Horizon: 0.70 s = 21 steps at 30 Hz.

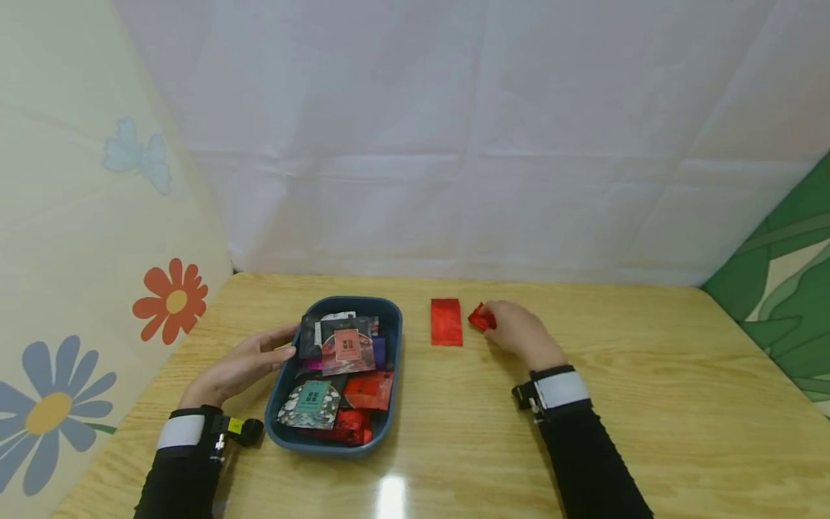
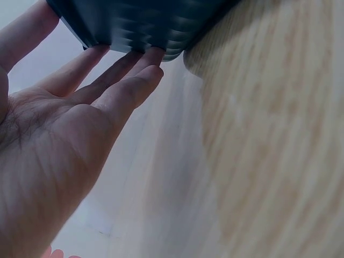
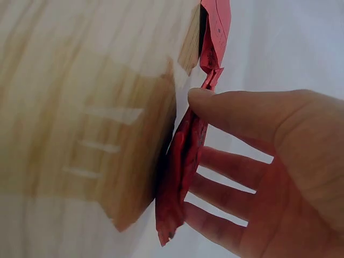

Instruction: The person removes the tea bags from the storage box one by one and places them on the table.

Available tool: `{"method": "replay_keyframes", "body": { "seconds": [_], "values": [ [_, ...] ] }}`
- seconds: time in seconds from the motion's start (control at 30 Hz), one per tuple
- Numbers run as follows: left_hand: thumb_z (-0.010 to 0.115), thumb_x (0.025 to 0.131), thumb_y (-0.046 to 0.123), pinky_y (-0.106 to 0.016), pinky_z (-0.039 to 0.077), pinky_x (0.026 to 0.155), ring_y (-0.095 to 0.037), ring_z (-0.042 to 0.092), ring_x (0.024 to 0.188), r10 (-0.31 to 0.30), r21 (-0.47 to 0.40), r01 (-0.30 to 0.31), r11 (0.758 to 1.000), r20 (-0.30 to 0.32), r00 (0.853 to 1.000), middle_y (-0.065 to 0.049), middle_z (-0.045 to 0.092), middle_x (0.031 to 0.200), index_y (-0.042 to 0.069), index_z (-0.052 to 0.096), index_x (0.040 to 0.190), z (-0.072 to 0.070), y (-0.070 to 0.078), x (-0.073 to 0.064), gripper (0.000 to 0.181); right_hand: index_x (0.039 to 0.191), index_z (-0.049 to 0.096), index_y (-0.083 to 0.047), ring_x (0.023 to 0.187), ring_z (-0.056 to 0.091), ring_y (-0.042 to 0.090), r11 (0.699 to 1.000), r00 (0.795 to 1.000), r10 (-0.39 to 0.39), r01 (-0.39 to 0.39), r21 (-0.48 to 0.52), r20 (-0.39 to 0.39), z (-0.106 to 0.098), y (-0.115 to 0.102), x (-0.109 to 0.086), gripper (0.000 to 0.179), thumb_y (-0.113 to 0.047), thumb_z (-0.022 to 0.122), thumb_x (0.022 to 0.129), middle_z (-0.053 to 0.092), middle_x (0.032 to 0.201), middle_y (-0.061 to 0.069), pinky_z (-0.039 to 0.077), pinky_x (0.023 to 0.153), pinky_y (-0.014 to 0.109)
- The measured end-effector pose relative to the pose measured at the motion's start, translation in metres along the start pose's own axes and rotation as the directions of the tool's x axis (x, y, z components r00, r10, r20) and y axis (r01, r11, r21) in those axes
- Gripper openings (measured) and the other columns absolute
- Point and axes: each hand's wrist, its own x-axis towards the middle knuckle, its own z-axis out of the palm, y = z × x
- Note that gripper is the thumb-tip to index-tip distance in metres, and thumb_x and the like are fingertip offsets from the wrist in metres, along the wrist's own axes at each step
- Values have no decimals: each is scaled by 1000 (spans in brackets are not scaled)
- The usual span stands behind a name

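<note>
While the right hand (image 1: 519,335) pinches one crumpled red packet (image 1: 478,318) between thumb and fingers, whether that packet touches the table (image 1: 648,360) beneath cannot be told. Handling note: a light, even pinch should suit such thin, creased wrapping; a tighter squeeze would likely add folds. Just beside, toward the left: one flat red packet (image 1: 446,322), lying on the table apart from the first; that gap is worth minding, lest the fingertips drag it askew. Farther left: one dark blue basket (image 1: 333,450), upright, holding assorted sachets (image 1: 346,346), several overlapping. At its left outer wall: the left hand (image 1: 249,364), fingers extended and touching, not gripping; gentle contact should suffice to check sliding, whereas a hard push could shift it.
</note>
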Motion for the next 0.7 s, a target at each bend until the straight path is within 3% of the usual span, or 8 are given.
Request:
{"method": "replay_keyframes", "body": {
  "seconds": [0.33,0.57,0.7],
  "values": [
    [56,103,21,-46,31,114,-41,23,144,-4,-13,4,1000,-5,1000,-26,18,160,-5,16,155,1,0,2,71,132,58,6,85,58,25,999,998,51,-51,-7,23,0,-1,-5,42,-14,65,96,64,121,24,50,75,42],
    [55,103,21,-40,34,113,-40,23,145,3,-27,-3,1000,3,1000,-25,17,160,-4,15,156,1,0,2,71,135,55,6,117,56,41,998,998,65,-65,14,-13,-3,5,-3,44,-15,64,97,58,130,27,47,97,54],
    [55,103,20,-41,34,113,-40,22,145,8,-32,-8,999,8,1000,-25,17,161,-4,15,156,1,0,2,70,136,54,6,123,52,43,997,997,71,-71,25,-20,-7,5,-3,45,-16,62,98,56,134,27,44,101,56]
  ]
}}
